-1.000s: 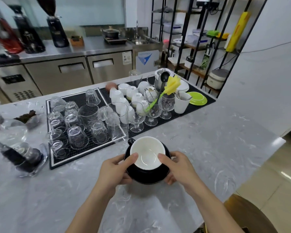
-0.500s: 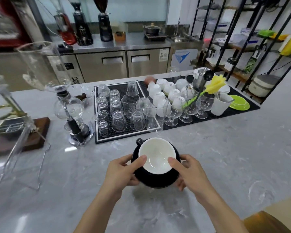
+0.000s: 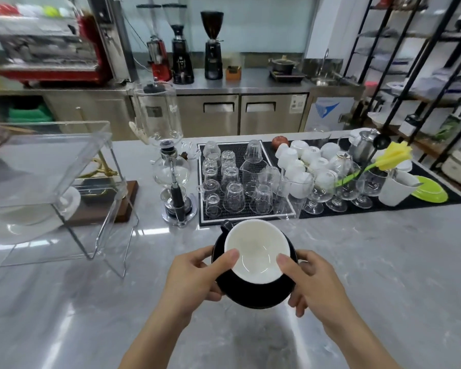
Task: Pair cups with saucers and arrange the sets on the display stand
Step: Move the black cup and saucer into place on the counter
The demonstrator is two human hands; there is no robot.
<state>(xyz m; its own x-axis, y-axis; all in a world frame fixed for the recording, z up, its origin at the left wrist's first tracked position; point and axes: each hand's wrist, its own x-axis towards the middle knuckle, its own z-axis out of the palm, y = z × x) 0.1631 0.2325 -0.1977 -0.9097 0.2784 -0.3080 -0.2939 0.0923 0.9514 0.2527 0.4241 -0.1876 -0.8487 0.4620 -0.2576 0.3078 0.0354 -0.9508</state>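
A black cup with a white inside (image 3: 257, 251) sits on a black saucer (image 3: 258, 294), and I carry the set above the marble counter. My left hand (image 3: 197, 278) grips the saucer's left edge, thumb pressed on the cup's rim. My right hand (image 3: 312, 280) grips the right edge the same way. The clear acrylic display stand (image 3: 48, 166) is at the left; a white saucer (image 3: 67, 203) lies on its lower level. Several white cups (image 3: 301, 161) lie upturned on the black mat at the back right.
A glass siphon coffee maker (image 3: 168, 161) stands between the stand and a black mat (image 3: 240, 217) holding several upturned glasses. Stemmed glasses, a white mug (image 3: 397, 187), a green saucer (image 3: 431, 193) and a metal pot fill the right mat. A wooden base (image 3: 123, 206) sits behind the stand.
My view has swung left, bringing the display stand and siphon into sight. Both hands have kept the same hold on the cup and saucer, carried leftward along the counter.
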